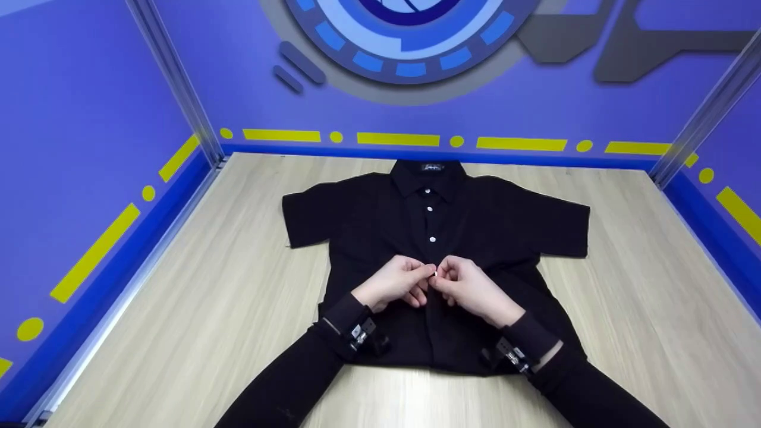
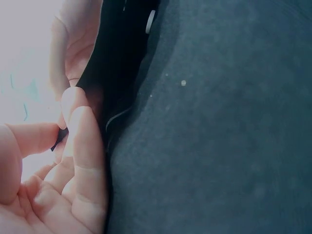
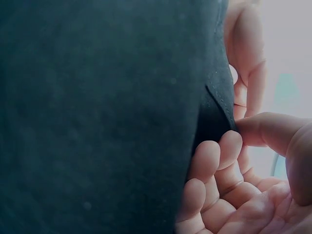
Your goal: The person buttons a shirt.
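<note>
A black short-sleeved shirt [image 1: 368, 220] lies front up, its collar toward the back wall. Over the middle of its front placket, my left hand [image 1: 397, 283] and right hand [image 1: 475, 291] meet fingertip to fingertip. A small white button [image 1: 435, 274] shows between them. Thumb and fingers of the left hand [image 2: 58, 170] pinch the placket's black edge [image 2: 59, 139]. In the right wrist view, the right hand [image 3: 243, 185] pinches a fold of the placket [image 3: 214, 114] between thumb and forefinger. Another white button [image 2: 150, 22] sits farther up the placket.
Several white buttons, among them one at mid-chest [image 1: 433, 239], line the placket up to the collar [image 1: 410, 178]. The shirt rests on a light wood table [image 1: 238, 261]. Blue panels [image 1: 505, 113] with yellow marks and metal corner posts [image 1: 178, 77] enclose the back and sides.
</note>
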Available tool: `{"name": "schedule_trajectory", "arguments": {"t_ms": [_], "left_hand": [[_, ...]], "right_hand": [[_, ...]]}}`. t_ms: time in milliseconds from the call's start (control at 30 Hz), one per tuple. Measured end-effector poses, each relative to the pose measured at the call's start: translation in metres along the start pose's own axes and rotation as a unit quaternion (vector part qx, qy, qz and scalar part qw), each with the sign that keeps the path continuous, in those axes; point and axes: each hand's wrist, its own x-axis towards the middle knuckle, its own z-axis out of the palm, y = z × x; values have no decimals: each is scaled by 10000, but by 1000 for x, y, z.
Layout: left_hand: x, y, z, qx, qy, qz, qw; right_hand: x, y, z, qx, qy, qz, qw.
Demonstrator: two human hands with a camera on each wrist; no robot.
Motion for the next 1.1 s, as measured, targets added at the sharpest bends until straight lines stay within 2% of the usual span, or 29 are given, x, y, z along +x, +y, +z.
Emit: {"name": "schedule_trajectory", "arguments": {"t_ms": [500,1100], "left_hand": [[0,1,1,80,-7,46,10000],[0,0,0,63,-22,153,9999]], "right_hand": [[0,2,-2,96,-79,10,9999],[3,1,-5,838,102,332,9959]]}}
